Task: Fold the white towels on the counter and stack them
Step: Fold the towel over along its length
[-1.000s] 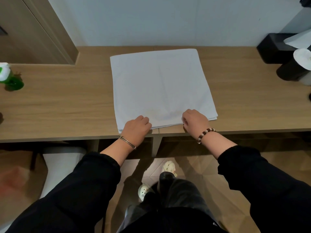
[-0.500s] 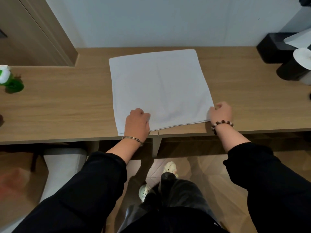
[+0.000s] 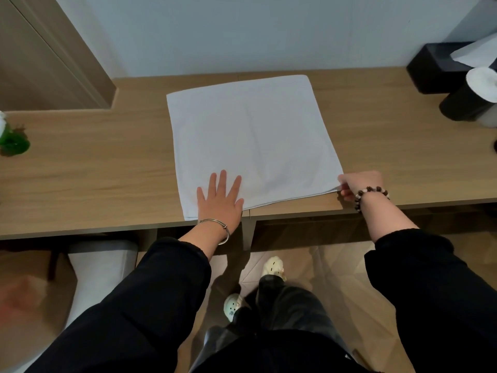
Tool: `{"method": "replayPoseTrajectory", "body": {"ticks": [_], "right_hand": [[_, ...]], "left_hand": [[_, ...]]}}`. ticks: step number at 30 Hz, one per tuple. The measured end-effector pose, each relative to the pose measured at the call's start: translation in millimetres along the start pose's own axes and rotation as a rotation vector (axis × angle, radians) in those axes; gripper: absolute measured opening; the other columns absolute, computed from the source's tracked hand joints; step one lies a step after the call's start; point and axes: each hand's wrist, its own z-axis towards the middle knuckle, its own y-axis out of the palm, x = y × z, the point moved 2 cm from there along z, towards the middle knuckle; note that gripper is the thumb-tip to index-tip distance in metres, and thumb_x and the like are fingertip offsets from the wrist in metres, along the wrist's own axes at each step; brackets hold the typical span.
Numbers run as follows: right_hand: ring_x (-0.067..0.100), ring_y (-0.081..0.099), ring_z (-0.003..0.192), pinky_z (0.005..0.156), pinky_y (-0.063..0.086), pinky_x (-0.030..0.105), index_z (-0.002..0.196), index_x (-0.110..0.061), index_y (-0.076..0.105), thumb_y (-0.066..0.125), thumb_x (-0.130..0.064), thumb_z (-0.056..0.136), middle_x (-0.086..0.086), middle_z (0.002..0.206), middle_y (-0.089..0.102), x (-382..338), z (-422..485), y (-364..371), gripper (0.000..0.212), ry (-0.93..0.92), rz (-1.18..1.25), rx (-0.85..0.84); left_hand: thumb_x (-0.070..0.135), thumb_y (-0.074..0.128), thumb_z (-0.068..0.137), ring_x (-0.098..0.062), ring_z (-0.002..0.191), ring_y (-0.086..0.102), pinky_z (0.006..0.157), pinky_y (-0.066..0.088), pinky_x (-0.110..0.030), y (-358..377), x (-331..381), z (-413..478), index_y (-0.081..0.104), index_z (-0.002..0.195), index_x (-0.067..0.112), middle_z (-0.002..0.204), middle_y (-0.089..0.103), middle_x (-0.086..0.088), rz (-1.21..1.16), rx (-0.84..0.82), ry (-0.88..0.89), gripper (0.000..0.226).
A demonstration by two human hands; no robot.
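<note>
My left hand [image 3: 219, 201] lies flat, fingers spread, pinning the towel [image 3: 250, 135] to the tabletop [image 3: 80, 173] so it won't slide; my right hand [image 3: 359, 184] pinches its near right corner, ready to fold.

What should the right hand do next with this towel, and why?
Probably lift the near right corner and carry it left across the towel, folding it in half. The right hand pinches that corner, the left hand presses flat on the near left part, and the towel lies smooth on the counter.
</note>
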Motion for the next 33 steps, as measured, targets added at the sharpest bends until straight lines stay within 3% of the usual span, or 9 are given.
{"method": "replayPoseTrajectory", "body": {"ticks": [3, 8, 11, 13, 18, 22, 26, 30, 33], "right_hand": [[0.013, 0.063, 0.055, 0.038, 0.049, 0.020, 0.081, -0.002, 0.060, 0.065, -0.011, 0.087, 0.011, 0.072, 0.067, -1, -1, -3, 0.012, 0.102, 0.170, -0.074], [0.014, 0.067, 0.052, 0.038, 0.049, 0.021, 0.093, 0.000, 0.057, 0.061, -0.005, 0.088, 0.014, 0.078, 0.066, -4, 3, -2, 0.008, 0.140, 0.172, -0.140], [0.017, 0.068, 0.068, 0.061, 0.059, 0.028, 0.089, 0.001, 0.058, 0.061, -0.005, 0.086, 0.011, 0.078, 0.067, -7, 6, 0, 0.007, 0.095, 0.060, -0.106], [0.019, 0.066, 0.079, 0.080, 0.056, 0.029, 0.076, -0.004, 0.057, 0.060, -0.009, 0.085, 0.009, 0.082, 0.068, -8, 6, 0, 0.011, 0.041, -0.150, -0.078], [0.017, 0.053, 0.062, 0.052, 0.042, 0.020, 0.072, -0.010, 0.056, 0.056, -0.020, 0.089, 0.006, 0.074, 0.058, -9, -3, 4, 0.020, -0.118, -0.468, 0.006], [0.016, 0.049, 0.065, 0.056, 0.040, 0.024, 0.066, -0.017, 0.046, 0.072, -0.015, 0.081, 0.005, 0.078, 0.053, -12, 1, 2, 0.030, -0.096, -0.305, -0.081], [0.015, 0.048, 0.058, 0.044, 0.035, 0.024, 0.072, -0.005, 0.052, 0.069, -0.029, 0.085, 0.007, 0.071, 0.055, -13, -1, 3, 0.032, -0.079, -0.523, -0.017], [0.026, 0.061, 0.089, 0.071, 0.051, 0.031, 0.103, 0.005, 0.059, 0.066, -0.034, 0.087, 0.015, 0.101, 0.064, -21, -3, 3, 0.043, -0.080, -0.643, -0.048], [0.029, 0.060, 0.103, 0.080, 0.049, 0.033, 0.115, 0.006, 0.056, 0.062, -0.038, 0.089, 0.018, 0.113, 0.062, -26, -5, 1, 0.051, -0.079, -0.719, -0.076]], "left_hand": [[0.044, 0.011, 0.099, -0.026, 0.143, -0.020, 0.114, -0.003, -0.052, 0, 0, 0, -0.018, 0.147, 0.034, 0.156, -0.022, -0.003, 0.002, 0.000, -0.003, 0.056], [0.044, 0.012, 0.100, -0.026, 0.143, -0.021, 0.113, -0.004, -0.052, 0, 1, 0, -0.018, 0.146, 0.034, 0.155, -0.024, -0.003, -0.005, -0.010, -0.006, 0.057], [0.045, 0.011, 0.099, -0.026, 0.142, -0.022, 0.113, -0.005, -0.053, 0, 0, 0, -0.019, 0.146, 0.034, 0.155, -0.025, -0.003, -0.009, -0.010, -0.008, 0.056], [0.045, 0.011, 0.100, -0.026, 0.142, -0.022, 0.113, -0.005, -0.053, 0, 0, 0, -0.019, 0.146, 0.035, 0.155, -0.025, -0.003, -0.012, -0.010, -0.008, 0.056], [0.044, 0.012, 0.100, -0.026, 0.142, -0.022, 0.113, -0.004, -0.053, 1, 0, 0, -0.019, 0.146, 0.034, 0.155, -0.025, -0.003, -0.012, -0.002, -0.007, 0.056], [0.044, 0.011, 0.100, -0.026, 0.143, -0.022, 0.113, -0.004, -0.053, 1, 1, 0, -0.017, 0.147, 0.034, 0.155, -0.024, -0.003, -0.018, 0.001, -0.001, 0.056], [0.043, 0.011, 0.100, -0.027, 0.142, -0.022, 0.113, -0.004, -0.053, 3, 0, 0, -0.018, 0.146, 0.034, 0.155, -0.024, -0.003, -0.018, 0.006, 0.000, 0.056], [0.043, 0.010, 0.100, -0.027, 0.142, -0.022, 0.113, -0.004, -0.053, 2, -1, 0, -0.018, 0.146, 0.034, 0.155, -0.024, -0.003, -0.021, 0.005, 0.000, 0.055], [0.044, 0.010, 0.100, -0.027, 0.142, -0.022, 0.113, -0.004, -0.053, 2, 0, 0, -0.018, 0.146, 0.033, 0.155, -0.024, -0.003, -0.015, 0.007, 0.004, 0.056]]}}
